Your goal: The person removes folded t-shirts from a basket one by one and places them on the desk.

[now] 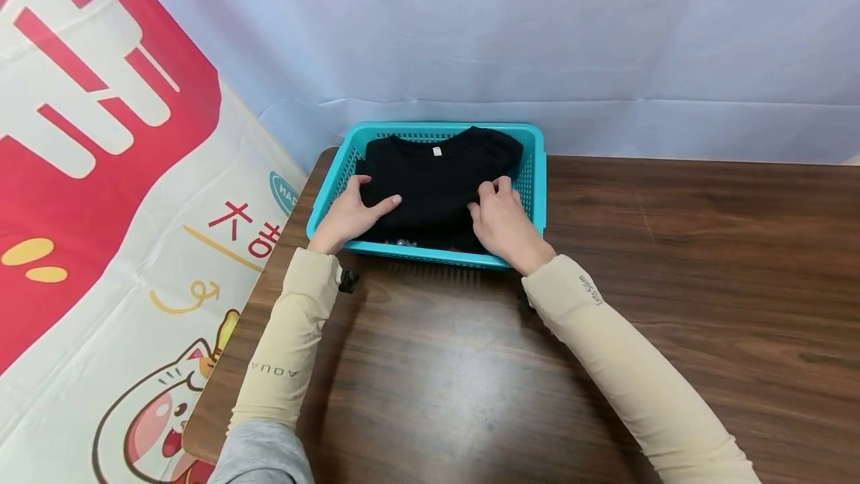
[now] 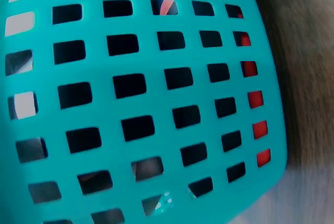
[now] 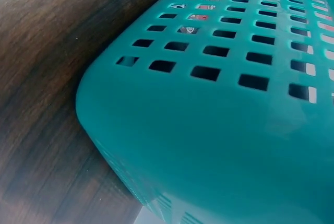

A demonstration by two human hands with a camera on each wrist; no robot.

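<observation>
A black T-shirt (image 1: 430, 185) lies folded in a turquoise plastic basket (image 1: 430, 254), its neckline and small white label toward the back. My left hand (image 1: 349, 211) reaches over the basket's front left corner, with thumb and fingers spread apart on the shirt. At the right side my right hand (image 1: 504, 222) pinches the shirt's edge, its fingers bent. Both wrist views show only the basket's perforated outer wall, with dark and red cloth behind the holes in the left wrist view; the hands themselves are hidden there.
The basket stands on a dark wooden table (image 1: 672, 260), near its back left corner. Behind hangs a pale cloth (image 1: 537, 36). A printed banner (image 1: 121, 193) with red shapes and a cartoon cat hangs along the left table edge.
</observation>
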